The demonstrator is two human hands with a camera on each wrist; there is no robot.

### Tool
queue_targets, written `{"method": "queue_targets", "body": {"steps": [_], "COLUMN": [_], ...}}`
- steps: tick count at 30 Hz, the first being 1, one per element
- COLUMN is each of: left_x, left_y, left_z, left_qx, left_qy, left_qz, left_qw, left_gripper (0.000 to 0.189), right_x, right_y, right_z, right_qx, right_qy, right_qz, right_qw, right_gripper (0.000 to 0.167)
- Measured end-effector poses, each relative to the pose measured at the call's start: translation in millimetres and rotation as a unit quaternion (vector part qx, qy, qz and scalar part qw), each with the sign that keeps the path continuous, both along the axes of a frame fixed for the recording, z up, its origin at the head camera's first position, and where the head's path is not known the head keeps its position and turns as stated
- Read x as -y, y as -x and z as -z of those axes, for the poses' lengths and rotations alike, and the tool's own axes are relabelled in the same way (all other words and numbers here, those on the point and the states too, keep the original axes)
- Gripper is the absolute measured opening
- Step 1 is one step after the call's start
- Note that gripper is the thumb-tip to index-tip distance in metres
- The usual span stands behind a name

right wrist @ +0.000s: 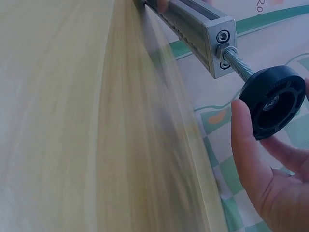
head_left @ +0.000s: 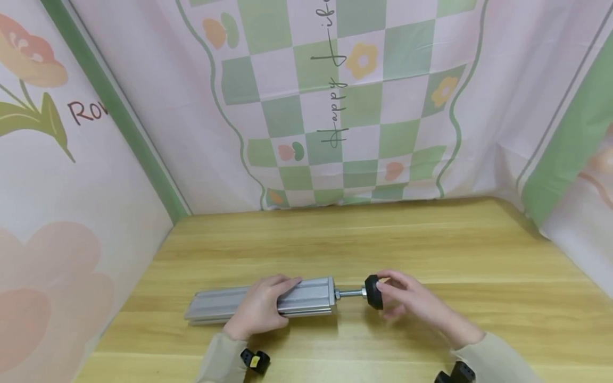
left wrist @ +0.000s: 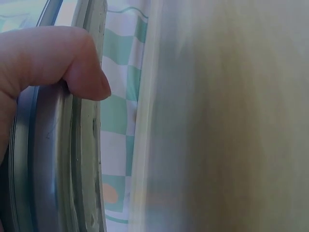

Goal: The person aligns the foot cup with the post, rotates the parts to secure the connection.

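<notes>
A silver aluminium profile (head_left: pixel 306 298) lies lengthwise over the table, with a flat end plate at its right end. My left hand (head_left: pixel 263 303) grips it around the middle, the thumb on the near side; in the left wrist view a bent finger (left wrist: pixel 82 67) hooks over the profile's edge. From the end plate (right wrist: pixel 219 43) a threaded rod (head_left: pixel 351 293) with a nut sticks out to the right. On the rod's outer end sits a round black levelling foot (head_left: pixel 373 292). My right hand (head_left: pixel 412 300) pinches the foot's rim between thumb and fingers.
The wooden table (head_left: pixel 335 239) runs back to a curtain (head_left: pixel 316 106) with green checks and flowers. A printed cloth wall (head_left: pixel 86 223) stands at the left and another green-striped cloth (head_left: pixel 565 165) at the right. Each wrist carries a small black camera (head_left: pixel 256 361).
</notes>
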State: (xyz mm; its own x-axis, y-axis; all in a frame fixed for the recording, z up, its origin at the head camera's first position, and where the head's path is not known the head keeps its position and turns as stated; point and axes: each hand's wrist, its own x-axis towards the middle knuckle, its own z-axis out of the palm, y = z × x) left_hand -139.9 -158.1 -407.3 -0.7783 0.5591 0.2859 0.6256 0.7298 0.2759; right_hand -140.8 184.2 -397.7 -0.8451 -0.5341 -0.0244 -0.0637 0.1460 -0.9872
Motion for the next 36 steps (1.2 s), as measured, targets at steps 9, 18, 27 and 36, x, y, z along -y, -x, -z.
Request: {"method": "queue_targets", "body": {"steps": [9,18,27,36], "left_x": [-1.6,-2.5,-1.6,-1.8], "left_y": [0.9,1.5,0.1,1.0], "left_z": [0.1,-0.9,1.4,1.0], "left_qx": [0.0,0.009,0.005,0.002], "left_qy": [0.008,0.001,0.0,-0.001], "left_qz": [0.001,0.003,-0.002,-0.009], "left_qw": [1.0,1.0,1.0,1.0], "left_gripper": [0.081,0.081,0.081,0.08], "right_x": [1,3,1,0], "right_y": [0.2,-0.8,-2.5,-0.6], "right_z": [-2.5,-3.2,1.4,10.2], "right_qx": [0.026,0.017,-0.113,-0.21], "right_qy": [-0.042,-0.047,-0.052,-0.069], "right_qz": [0.013,0.051,0.081,0.028], "right_qw": [0.9987,0.9975,0.9889,0.9748], "right_gripper": [0.053,0.055,0.061,0.077]}}
